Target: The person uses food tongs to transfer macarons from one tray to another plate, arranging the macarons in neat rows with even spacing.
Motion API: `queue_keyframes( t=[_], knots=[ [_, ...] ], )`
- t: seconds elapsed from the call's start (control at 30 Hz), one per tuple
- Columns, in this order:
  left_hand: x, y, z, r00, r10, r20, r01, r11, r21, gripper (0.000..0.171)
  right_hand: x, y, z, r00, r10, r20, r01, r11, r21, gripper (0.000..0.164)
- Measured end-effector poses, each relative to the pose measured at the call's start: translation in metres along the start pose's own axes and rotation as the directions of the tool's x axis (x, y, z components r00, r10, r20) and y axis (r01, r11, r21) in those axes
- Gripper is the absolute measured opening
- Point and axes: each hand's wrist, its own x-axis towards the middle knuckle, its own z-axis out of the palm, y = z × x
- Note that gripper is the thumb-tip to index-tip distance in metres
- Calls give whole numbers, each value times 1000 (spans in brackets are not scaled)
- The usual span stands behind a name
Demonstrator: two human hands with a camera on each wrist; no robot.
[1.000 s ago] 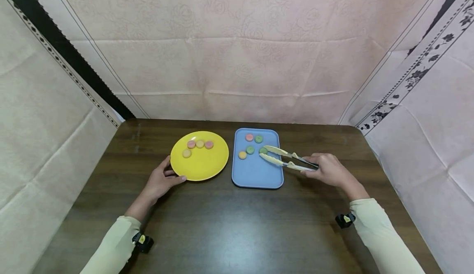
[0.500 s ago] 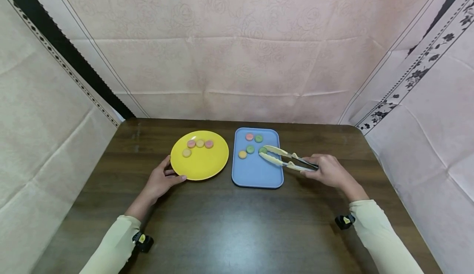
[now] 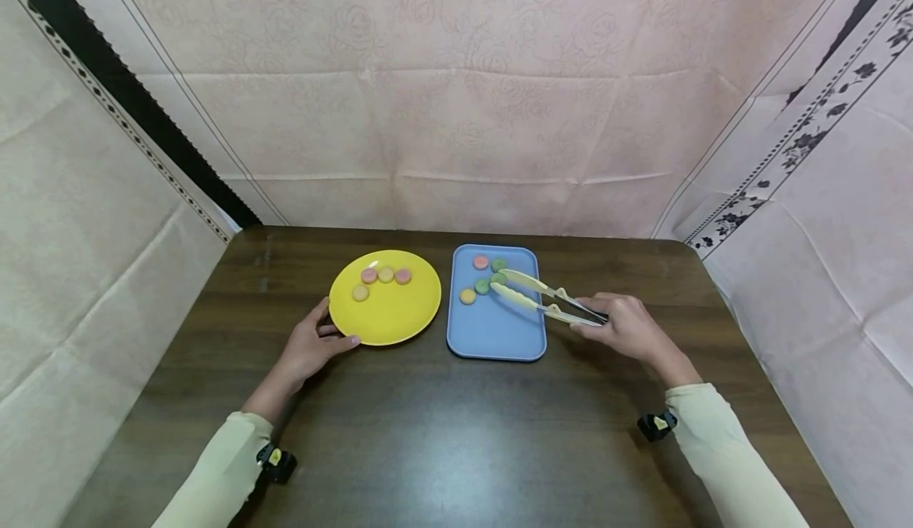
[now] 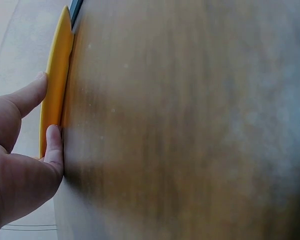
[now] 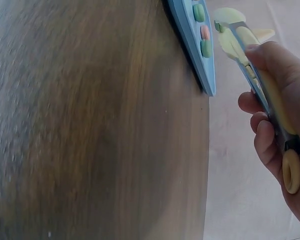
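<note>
My left hand (image 3: 310, 347) holds the rim of a round yellow plate (image 3: 392, 322), thumb at the near edge and fingers at the left side. Two pink macarons (image 3: 403, 276) and two pale yellow macarons (image 3: 360, 293) lie on the plate. In my right hand (image 3: 628, 326) is a pair of tongs (image 3: 559, 306) with cream tips, reaching over the blue tray (image 3: 495, 338). A green macaron (image 5: 219, 26) sits between the tong tips, seemingly raised off the tray. Also on the tray are a pink macaron (image 3: 481, 262), a yellow macaron (image 3: 467, 296) and two green macarons (image 3: 482, 286).
Plate and tray stand side by side on a dark brown wooden table (image 3: 442, 425), a narrow gap between them. Pale cloth (image 3: 456, 132) hangs behind the table's far edge and along both sides.
The right hand and tongs have shifted slightly left and away from the person, taking the green macaron along from its earlier spot. The left hand and plate stay where they were.
</note>
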Motion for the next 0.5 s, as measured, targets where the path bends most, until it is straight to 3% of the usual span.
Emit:
queue_keyframes(
  t=[0.37,0.5],
  knots=[
    [0,1,0,1000,-8,-2,8,1000,2,108,17,-15,8,1000,-11,17,10,997,78,45],
    [0,0,0,1000,-11,-2,11,1000,-3,108,28,-26,11,998,-52,18,50,994,97,43]
  ],
)
